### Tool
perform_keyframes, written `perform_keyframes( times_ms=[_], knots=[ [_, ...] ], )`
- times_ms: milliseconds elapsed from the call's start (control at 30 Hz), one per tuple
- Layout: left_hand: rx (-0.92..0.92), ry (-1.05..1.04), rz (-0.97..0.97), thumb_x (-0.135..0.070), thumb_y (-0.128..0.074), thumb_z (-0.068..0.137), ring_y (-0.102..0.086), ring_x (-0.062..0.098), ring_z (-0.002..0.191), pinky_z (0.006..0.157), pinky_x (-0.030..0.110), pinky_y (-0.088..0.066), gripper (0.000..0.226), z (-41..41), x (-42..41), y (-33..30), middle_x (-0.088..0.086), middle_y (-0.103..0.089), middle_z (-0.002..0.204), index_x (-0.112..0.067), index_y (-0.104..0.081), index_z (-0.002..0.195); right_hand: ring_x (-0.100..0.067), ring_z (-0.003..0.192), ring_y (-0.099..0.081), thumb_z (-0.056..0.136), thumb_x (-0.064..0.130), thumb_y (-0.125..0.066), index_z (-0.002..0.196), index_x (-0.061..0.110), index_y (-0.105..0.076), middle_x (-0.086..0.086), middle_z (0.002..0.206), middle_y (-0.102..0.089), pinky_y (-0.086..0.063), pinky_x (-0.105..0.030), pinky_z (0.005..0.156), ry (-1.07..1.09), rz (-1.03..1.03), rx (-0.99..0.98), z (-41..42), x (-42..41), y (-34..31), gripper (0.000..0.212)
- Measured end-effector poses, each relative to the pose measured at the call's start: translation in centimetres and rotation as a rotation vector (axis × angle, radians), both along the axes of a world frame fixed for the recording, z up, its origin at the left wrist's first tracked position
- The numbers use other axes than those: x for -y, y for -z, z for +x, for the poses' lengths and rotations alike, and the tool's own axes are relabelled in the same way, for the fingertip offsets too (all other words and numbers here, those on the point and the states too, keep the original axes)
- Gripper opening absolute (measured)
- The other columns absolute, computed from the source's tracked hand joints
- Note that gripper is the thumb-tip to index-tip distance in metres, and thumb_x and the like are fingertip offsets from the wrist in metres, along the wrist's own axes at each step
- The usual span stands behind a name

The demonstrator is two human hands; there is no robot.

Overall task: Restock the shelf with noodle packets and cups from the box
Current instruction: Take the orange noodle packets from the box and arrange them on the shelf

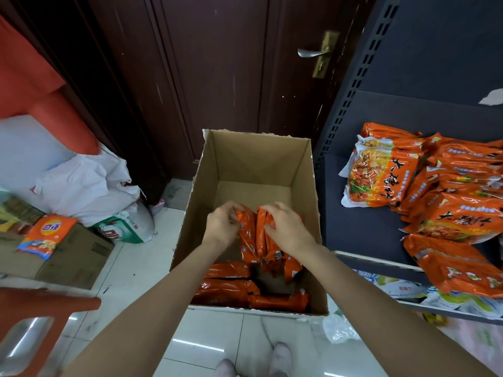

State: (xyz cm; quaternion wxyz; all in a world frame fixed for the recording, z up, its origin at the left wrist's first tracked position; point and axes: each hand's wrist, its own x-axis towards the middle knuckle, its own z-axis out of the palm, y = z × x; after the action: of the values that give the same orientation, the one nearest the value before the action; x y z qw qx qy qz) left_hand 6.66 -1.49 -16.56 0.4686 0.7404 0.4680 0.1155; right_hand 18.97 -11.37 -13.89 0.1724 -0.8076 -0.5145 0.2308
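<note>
An open cardboard box (253, 159) stands on the floor in the middle. Orange noodle packets (231, 289) lie in its near half, and its far half shows bare cardboard. My left hand (221, 225) and my right hand (288, 229) are both inside the box, fingers curled round the tops of upright orange packets (257, 235). To the right, the dark shelf (364, 219) carries a pile of the same orange noodle packets (441, 186), some overhanging its front edge.
A dark wooden door (217, 77) with a metal handle stands behind the box. On the left are white sacks (89, 186), a closed carton (68, 257) with an orange pouch on it, and a red stool (32, 322). A lower shelf holds white packets (408, 292).
</note>
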Motion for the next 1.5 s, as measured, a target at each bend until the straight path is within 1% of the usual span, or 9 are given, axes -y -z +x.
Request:
perform_keyframes(
  times_ms=[267,400,600,933,1033,1133,1233,1367,1500],
  knots=[
    [0.013,-0.058,-0.056,0.002,-0.062,0.085,-0.061,0.014,0.093,0.068,0.025,-0.057,0.031,-0.4,-0.5,0.5,0.004,-0.059,0.098,-0.019,-0.058,0.107,-0.028,0.135,-0.036,0.09,0.028,-0.06,0.145,0.02,-0.031,-0.011,0.145,-0.038,-0.035,-0.043,0.11,0.147,-0.228,-0.039,-1.0,-2.3,5.4,0.063],
    [0.036,-0.07,0.015,-0.001,-0.063,0.085,-0.06,0.013,0.096,0.081,0.033,-0.057,0.031,-0.9,-0.7,-0.2,-0.002,-0.057,0.093,-0.015,-0.058,0.113,-0.032,0.135,-0.034,0.083,0.012,-0.068,0.148,0.014,-0.016,-0.018,0.145,-0.033,-0.037,-0.041,0.109,0.181,-0.301,0.105,-1.1,-2.8,5.7,0.083],
    [0.118,-0.078,0.109,-0.004,-0.063,0.086,-0.061,0.014,0.096,0.083,0.04,-0.057,0.029,-1.1,-1.3,-1.8,-0.004,-0.056,0.088,-0.015,-0.059,0.113,-0.03,0.104,-0.062,0.093,-0.002,-0.046,0.121,0.001,-0.047,-0.016,0.112,-0.062,-0.049,-0.034,0.079,0.282,-0.272,0.152,-1.5,-2.4,3.7,0.029],
    [0.314,-0.041,0.309,0.004,-0.062,0.081,-0.056,0.009,0.068,0.074,0.027,-0.053,0.036,-1.9,-2.4,-8.4,-0.008,-0.052,0.077,-0.026,-0.062,0.1,-0.029,0.092,-0.062,0.093,0.004,-0.047,0.096,0.012,-0.067,-0.009,0.095,-0.066,-0.049,-0.031,0.077,0.486,0.23,-0.131,0.6,-0.9,-5.0,0.022],
    [0.397,-0.014,0.37,0.0,-0.06,0.085,-0.059,0.011,0.075,0.074,0.024,-0.053,0.033,-1.3,-2.0,-11.4,-0.002,-0.058,0.088,-0.024,-0.062,0.108,-0.026,0.092,-0.062,0.096,0.012,-0.048,0.093,0.014,-0.062,-0.005,0.096,-0.064,-0.054,-0.046,0.08,0.517,0.36,-0.18,2.0,0.2,-8.0,0.014],
    [0.445,0.025,0.422,-0.006,-0.06,0.089,-0.06,0.008,0.086,0.077,0.02,-0.052,0.029,0.0,-1.1,-14.1,-0.005,-0.059,0.095,-0.024,-0.06,0.111,-0.025,0.09,-0.065,0.097,0.013,-0.046,0.095,0.013,-0.061,-0.006,0.095,-0.066,-0.054,-0.037,0.074,0.557,0.476,-0.236,3.5,1.8,-11.0,0.015],
    [0.5,0.063,0.427,-0.005,-0.06,0.089,-0.059,0.008,0.086,0.076,0.018,-0.051,0.028,2.0,0.2,-16.5,-0.004,-0.059,0.095,-0.024,-0.06,0.11,-0.023,0.083,-0.061,0.096,0.009,-0.048,0.098,0.009,-0.063,-0.003,0.09,-0.063,-0.05,-0.034,0.072,0.591,0.595,-0.21,5.5,3.8,-13.2,0.015],
    [0.521,0.111,0.445,-0.006,-0.061,0.088,-0.058,0.005,0.079,0.073,0.016,-0.05,0.027,5.6,2.1,-18.5,-0.004,-0.059,0.093,-0.024,-0.06,0.108,-0.022,0.062,-0.05,0.096,0.006,-0.047,0.099,0.007,-0.062,-0.011,0.074,-0.056,-0.041,-0.013,0.042,0.6,0.668,-0.177,9.5,6.4,-14.5,0.015],
    [0.482,0.121,0.456,-0.005,-0.06,0.088,-0.06,0.009,0.079,0.073,0.02,-0.052,0.029,9.8,3.9,-18.9,-0.001,-0.06,0.094,-0.025,-0.061,0.108,-0.022,0.059,-0.053,0.095,0.007,-0.05,0.095,0.011,-0.062,-0.007,0.077,-0.06,-0.042,-0.025,0.05,0.561,0.611,-0.045,14.4,8.7,-14.2,0.013]
  ],
)
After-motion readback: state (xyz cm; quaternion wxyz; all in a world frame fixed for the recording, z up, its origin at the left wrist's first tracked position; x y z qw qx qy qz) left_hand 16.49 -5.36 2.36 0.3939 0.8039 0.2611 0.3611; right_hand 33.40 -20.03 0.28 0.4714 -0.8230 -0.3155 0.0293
